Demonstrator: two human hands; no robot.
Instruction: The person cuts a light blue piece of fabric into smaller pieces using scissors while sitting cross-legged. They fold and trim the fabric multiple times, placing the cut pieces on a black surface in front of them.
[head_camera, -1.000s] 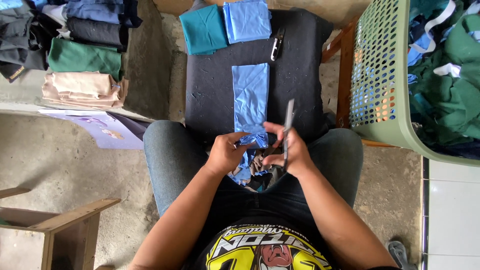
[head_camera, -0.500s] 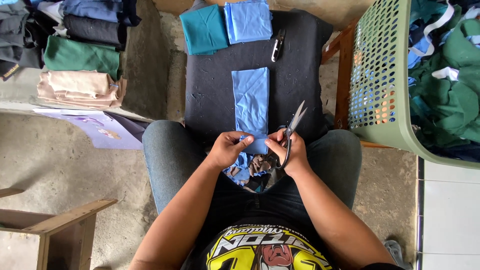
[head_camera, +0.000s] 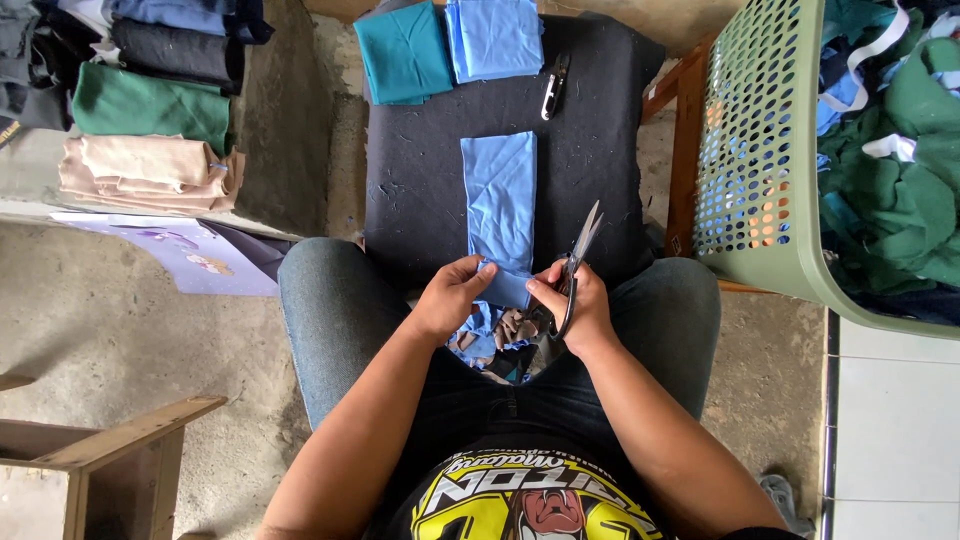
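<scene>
A long folded strip of light blue cloth (head_camera: 500, 200) lies on a dark padded stool (head_camera: 420, 180) between my knees. My left hand (head_camera: 452, 295) pinches the strip's near end from the left. My right hand (head_camera: 573, 305) holds a pair of scissors (head_camera: 579, 250), blades pointing up and away, and its thumb touches the same near edge of the cloth. Cloth scraps (head_camera: 495, 335) in blue and dark colours lie in my lap just below both hands.
Folded teal cloth (head_camera: 405, 50) and blue cloth (head_camera: 495, 38) sit at the stool's far end beside small thread snips (head_camera: 553, 88). A green basket (head_camera: 760, 180) of fabric stands at right. Stacked folded clothes (head_camera: 150, 130) at left, a wooden frame (head_camera: 120, 440) at lower left.
The scissors tilted from upright to leaning right. Both hands shifted slightly along the near end of the blue strip, which now lies straighter on the stool.
</scene>
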